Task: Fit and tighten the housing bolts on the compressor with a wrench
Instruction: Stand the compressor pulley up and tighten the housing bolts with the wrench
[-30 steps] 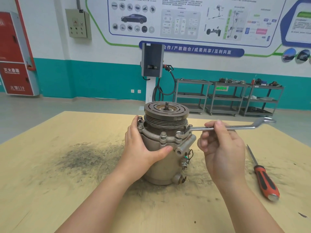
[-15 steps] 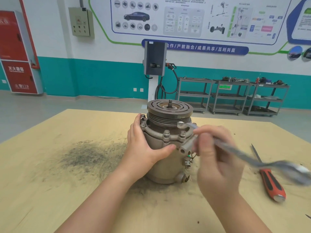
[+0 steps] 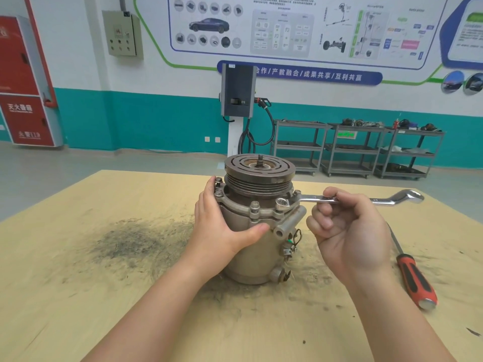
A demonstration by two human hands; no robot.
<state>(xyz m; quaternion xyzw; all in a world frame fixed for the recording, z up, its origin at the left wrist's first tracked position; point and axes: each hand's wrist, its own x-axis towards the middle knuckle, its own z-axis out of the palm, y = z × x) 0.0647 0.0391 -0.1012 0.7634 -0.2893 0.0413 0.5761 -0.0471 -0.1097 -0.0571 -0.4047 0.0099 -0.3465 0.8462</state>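
A metal compressor (image 3: 254,231) stands upright near the middle of a wooden tabletop (image 3: 104,296), pulley end up. The left hand (image 3: 222,226) wraps around its housing, thumb across the front. The right hand (image 3: 347,231) grips the shaft of a silver wrench (image 3: 347,199), whose ring end sits over a flange bolt (image 3: 283,203) on the right side. A red-handled screwdriver (image 3: 415,278) lies on the tabletop to the right.
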